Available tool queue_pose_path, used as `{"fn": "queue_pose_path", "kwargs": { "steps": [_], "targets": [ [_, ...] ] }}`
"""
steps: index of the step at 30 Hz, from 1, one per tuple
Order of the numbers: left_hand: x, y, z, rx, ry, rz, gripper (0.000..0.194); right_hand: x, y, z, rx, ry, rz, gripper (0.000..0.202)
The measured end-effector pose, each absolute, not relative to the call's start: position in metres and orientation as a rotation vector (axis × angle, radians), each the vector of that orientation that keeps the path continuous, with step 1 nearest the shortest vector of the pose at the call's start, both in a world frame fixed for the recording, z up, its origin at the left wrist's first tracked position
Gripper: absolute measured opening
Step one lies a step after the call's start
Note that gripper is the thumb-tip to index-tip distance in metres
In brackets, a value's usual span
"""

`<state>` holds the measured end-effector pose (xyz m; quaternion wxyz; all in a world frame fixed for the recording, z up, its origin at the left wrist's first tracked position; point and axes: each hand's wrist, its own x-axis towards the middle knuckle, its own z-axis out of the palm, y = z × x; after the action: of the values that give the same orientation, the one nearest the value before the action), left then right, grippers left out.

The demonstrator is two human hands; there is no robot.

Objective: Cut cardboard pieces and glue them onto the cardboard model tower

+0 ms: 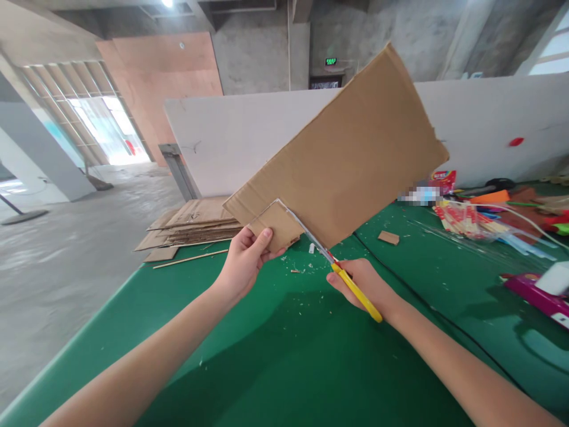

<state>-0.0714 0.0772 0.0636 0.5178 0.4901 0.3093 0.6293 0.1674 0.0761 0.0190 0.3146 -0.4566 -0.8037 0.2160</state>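
My left hand (244, 258) pinches the lower left part of a large brown cardboard sheet (355, 142), thumb on the front face. The sheet is held up at a slant above the green table. A partly cut, squarish flap (282, 224) shows at this corner, beside my thumb. My right hand (367, 284) is closed round the yellow handles of a pair of scissors (355, 290). The metal blades lie along the cut line in the cardboard, pointing up and left. Some of my right fingers are hidden behind the handles.
Stacked cardboard pieces (200, 219) lie at the table's (249, 356) left back edge, near a thin wooden strip (191, 259). A small cardboard scrap (388, 238), a black cable (427, 302), a purple power strip (537, 296) and craft sticks (466, 219) are on the right. A white panel (213, 142) stands behind.
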Motion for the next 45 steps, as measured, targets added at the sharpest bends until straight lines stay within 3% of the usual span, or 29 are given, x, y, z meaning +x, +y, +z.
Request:
{"fn": "queue_pose_path", "kwargs": {
  "steps": [7, 15, 20, 37, 45],
  "targets": [
    [-0.071, 0.0746, 0.0648, 1.267, 0.763, 1.514, 0.03, 0.1675, 0.0759, 0.0169, -1.18, -2.154, 0.636, 0.043],
    [-0.0689, 0.0709, 0.0655, 1.245, 0.75, 1.478, 0.028, 0.1639, 0.0729, 0.0248, -1.34, -2.259, 0.26, 0.049],
    [-0.0674, 0.0716, 0.0651, 1.193, 0.76, 1.478, 0.029, 0.1671, 0.0742, 0.0257, -1.347, -2.26, 0.217, 0.05],
    [-0.0683, 0.0792, 0.0641, 1.166, 0.759, 1.536, 0.029, 0.1712, 0.0758, 0.0204, -0.972, -2.149, 0.98, 0.049],
    [-0.0711, 0.0731, 0.0712, 1.282, 0.802, 1.495, 0.036, 0.1694, 0.0738, 0.022, -1.077, -2.19, 0.722, 0.046]
  ]
}}
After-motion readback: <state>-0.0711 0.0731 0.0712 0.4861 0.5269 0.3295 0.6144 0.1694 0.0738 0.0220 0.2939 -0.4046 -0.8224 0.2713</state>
